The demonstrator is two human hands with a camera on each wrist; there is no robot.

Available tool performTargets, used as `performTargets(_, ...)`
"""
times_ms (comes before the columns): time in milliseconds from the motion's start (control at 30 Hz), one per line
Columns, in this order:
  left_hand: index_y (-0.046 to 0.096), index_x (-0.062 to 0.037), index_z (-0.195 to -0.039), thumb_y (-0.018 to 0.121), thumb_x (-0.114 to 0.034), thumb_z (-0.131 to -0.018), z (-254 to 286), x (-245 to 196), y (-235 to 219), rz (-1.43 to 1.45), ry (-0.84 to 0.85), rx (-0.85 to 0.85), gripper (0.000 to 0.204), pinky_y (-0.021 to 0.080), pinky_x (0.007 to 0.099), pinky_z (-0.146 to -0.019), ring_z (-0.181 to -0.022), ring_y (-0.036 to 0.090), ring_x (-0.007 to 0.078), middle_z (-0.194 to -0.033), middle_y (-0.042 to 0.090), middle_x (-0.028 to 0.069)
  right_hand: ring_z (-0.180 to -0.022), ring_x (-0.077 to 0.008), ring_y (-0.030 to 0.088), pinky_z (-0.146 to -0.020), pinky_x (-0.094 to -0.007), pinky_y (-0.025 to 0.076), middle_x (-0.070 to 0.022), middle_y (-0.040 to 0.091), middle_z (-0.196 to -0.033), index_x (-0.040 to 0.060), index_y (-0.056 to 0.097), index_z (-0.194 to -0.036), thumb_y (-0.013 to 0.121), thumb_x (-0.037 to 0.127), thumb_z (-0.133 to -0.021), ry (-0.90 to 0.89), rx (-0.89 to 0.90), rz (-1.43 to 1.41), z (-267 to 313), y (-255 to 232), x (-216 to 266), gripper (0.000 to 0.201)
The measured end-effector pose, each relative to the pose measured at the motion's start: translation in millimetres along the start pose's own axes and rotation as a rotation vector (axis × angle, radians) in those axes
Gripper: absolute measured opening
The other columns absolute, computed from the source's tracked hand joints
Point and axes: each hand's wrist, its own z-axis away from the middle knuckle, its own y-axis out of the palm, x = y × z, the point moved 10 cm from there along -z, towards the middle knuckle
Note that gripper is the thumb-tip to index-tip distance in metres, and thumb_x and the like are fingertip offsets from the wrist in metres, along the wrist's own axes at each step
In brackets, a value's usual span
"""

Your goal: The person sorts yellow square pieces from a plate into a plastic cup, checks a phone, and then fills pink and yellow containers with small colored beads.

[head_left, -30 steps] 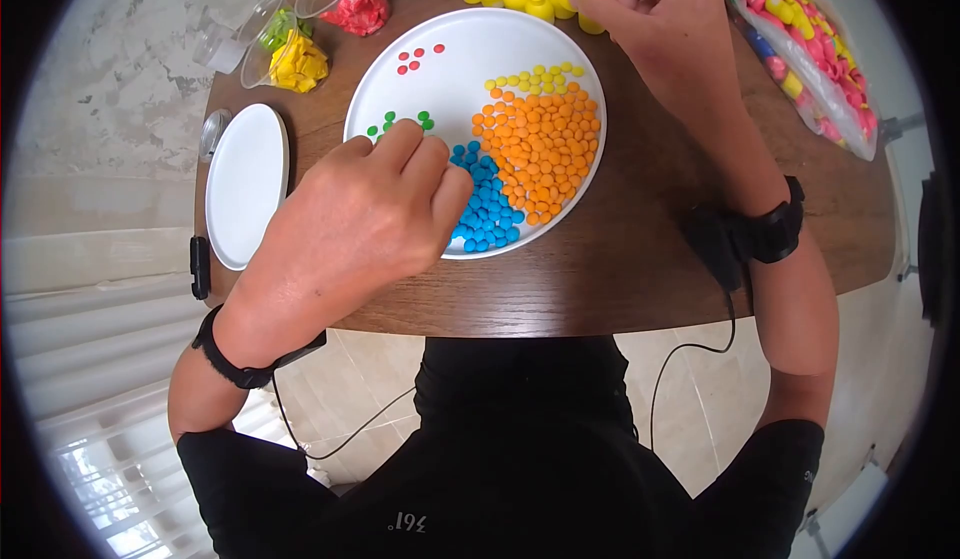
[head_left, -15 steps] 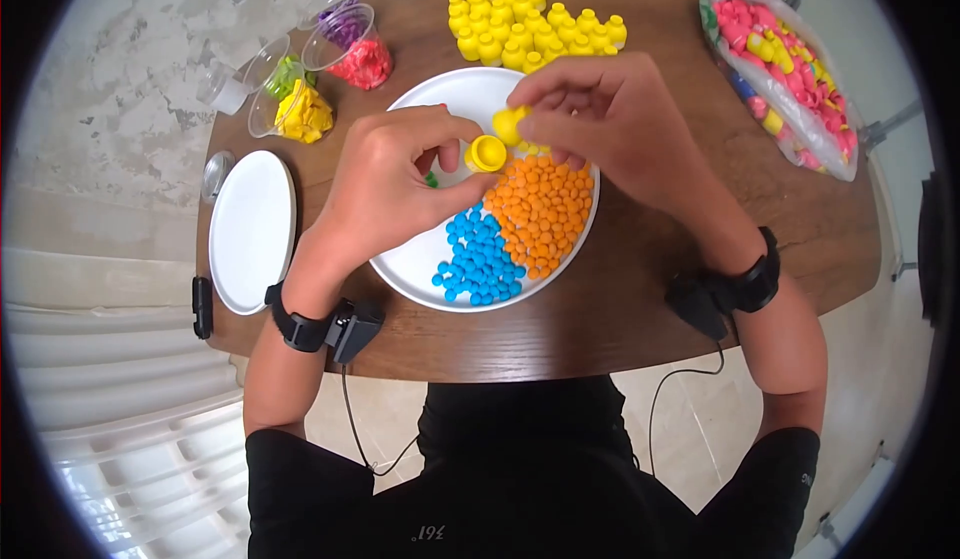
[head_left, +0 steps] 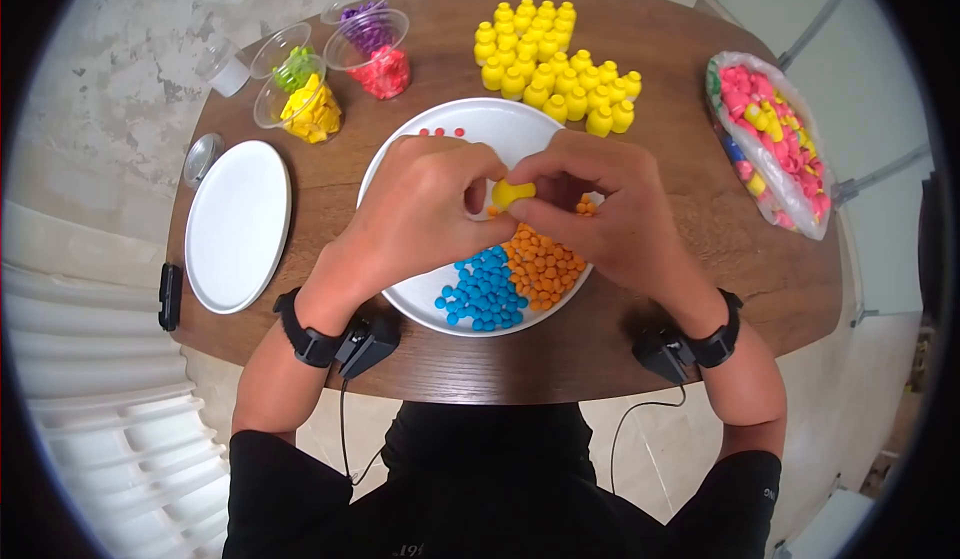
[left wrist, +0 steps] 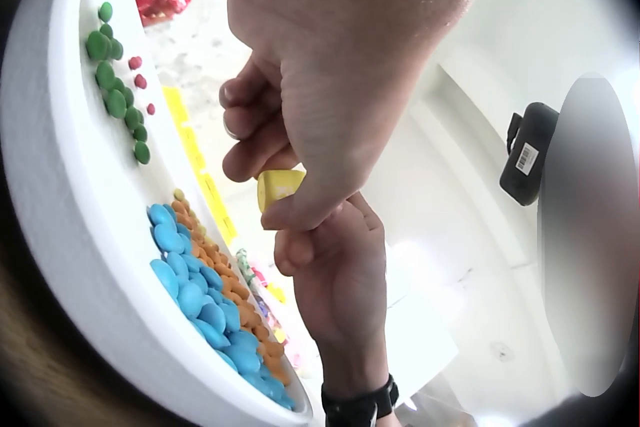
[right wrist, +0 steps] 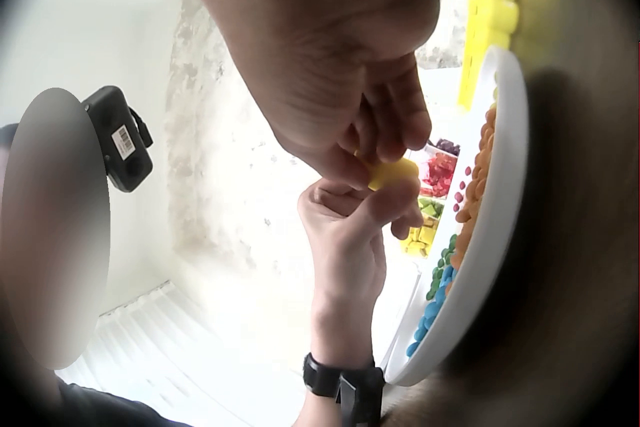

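Note:
In the head view my left hand and right hand meet above a round white plate, fingertips almost together. Between them they pinch one small yellow toy bottle, tilted on its side; the left wrist view shows its yellow body at the left thumb. On the plate lie orange candies, blue candies and a few red candies. Green candies appear in the left wrist view; from the head they are hidden under the left hand.
Behind the plate stands a cluster of yellow bottles. An oval-looking white plate lies at the left. Clear cups with yellow pieces and red pieces are back left. A plastic bag of pink and yellow pieces lies right.
The right hand came from the bottle cluster with a yellow piece, and the left rose from the plate with a hollow yellow piece. Now both hands have closed in and the two pieces meet.

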Motion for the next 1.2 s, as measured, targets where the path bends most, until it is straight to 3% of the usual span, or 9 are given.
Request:
performTargets(100,0.073,-0.0023,-0.081,0.084,-0.011,-0.067,0.4,-5.1,-9.0,0.006,0.028,-0.096,0.020,0.050,0.0348,-0.055,-0.054,0.062,0.0246,-0.062,0.062,0.0071,-0.078,-0.0080,0.065,-0.061,-0.0235,0.051,-0.0016,0.069,-0.094,0.0065,0.074,-0.103,0.082,0.005,-0.084,-0.122,-0.057,0.066,-2.7,-1.3,8.8,0.021)
performTargets(367,0.077,-0.0051,-0.105,0.092,-0.010,-0.070,-5.3,-4.6,-3.4,0.086,-0.038,-0.116,0.038,0.042,0.0265,-0.051,-0.051,0.052,0.0101,-0.061,0.058,0.0010,-0.069,-0.0092,0.063,-0.055,-0.0272,0.048,-0.0034,0.070,-0.088,0.0056,0.072,-0.102,0.082,0.010,-0.083,-0.070,-0.127,0.015,-2.8,-25.7,-6.9,0.022)
performTargets(433,0.076,-0.0060,-0.112,0.093,-0.011,-0.073,-6.1,-4.6,-5.9,0.086,-0.015,-0.095,0.043,0.041,0.0260,-0.051,-0.053,0.050,0.0092,-0.062,0.058,0.0004,-0.071,-0.0276,0.070,-0.065,-0.0382,0.054,-0.0184,0.069,-0.076,0.0002,0.073,-0.097,0.080,0.014,-0.081,0.000,-0.251,0.183,-6.1,-63.3,-11.8,0.023)
performTargets(600,0.076,-0.0040,-0.109,0.088,-0.005,-0.079,5.6,30.6,-21.6,0.066,-0.106,-0.143,0.033,0.036,0.0229,-0.051,-0.055,0.049,0.0041,-0.063,0.059,-0.0026,-0.081,-0.0327,0.076,-0.073,-0.0410,0.058,-0.0208,0.076,-0.085,0.0026,0.079,-0.097,0.081,0.022,-0.079,0.177,-0.873,0.675,29.9,-228.7,-41.6,0.026)
performTargets(767,0.076,-0.0010,-0.101,0.083,-0.002,-0.085,15.8,61.3,-29.0,0.167,-0.207,-0.255,0.018,0.032,0.0206,-0.052,-0.057,0.045,0.0005,-0.063,0.056,-0.0059,-0.085,-0.0374,0.075,-0.078,-0.0477,0.059,-0.0194,0.077,-0.091,0.0067,0.081,-0.100,0.081,0.025,-0.080,0.495,-1.110,1.043,82.2,-306.6,-71.3,0.027)
performTargets(900,0.077,-0.0016,-0.096,0.083,-0.004,-0.085,22.7,64.2,-38.2,0.149,-0.222,-0.292,0.013,0.031,0.0220,-0.051,-0.055,0.044,0.0013,-0.061,0.053,-0.0055,-0.087,-0.0385,0.075,-0.079,-0.0497,0.058,-0.0188,0.078,-0.094,0.0079,0.081,-0.103,0.079,0.025,-0.081,0.566,-1.078,1.240,88.0,-308.2,-67.9,0.028)
performTargets(967,0.077,-0.0025,-0.094,0.083,-0.005,-0.086,24.4,61.8,-39.5,0.105,-0.140,-0.309,0.010,0.030,0.0235,-0.050,-0.054,0.043,0.0023,-0.059,0.051,-0.0051,-0.086,-0.0391,0.075,-0.078,-0.0482,0.059,-0.0194,0.078,-0.092,0.0079,0.082,-0.100,0.078,0.025,-0.081,0.384,-1.068,1.370,78.2,-294.4,-46.5,0.026)
performTargets(1033,0.077,-0.0029,-0.092,0.083,-0.007,-0.085,24.3,59.7,-42.6,0.097,-0.135,-0.328,0.010,0.031,0.0251,-0.049,-0.052,0.043,0.0045,-0.057,0.051,-0.0030,-0.084,-0.0395,0.074,-0.076,-0.0468,0.059,-0.0203,0.077,-0.089,0.0081,0.082,-0.097,0.078,0.026,-0.081,0.504,-0.984,1.175,64.7,-281.0,-34.5,0.025)
performTargets(1200,0.076,-0.0031,-0.089,0.084,-0.010,-0.084,22.1,49.6,-43.1,0.038,-0.057,-0.315,0.011,0.032,0.0281,-0.048,-0.049,0.043,0.0092,-0.055,0.049,0.0013,-0.082,-0.0383,0.074,-0.074,-0.0466,0.059,-0.0209,0.075,-0.086,0.0057,0.080,-0.089,0.081,0.028,-0.077,0.612,-0.520,1.236,23.4,-218.8,-70.1,0.025)
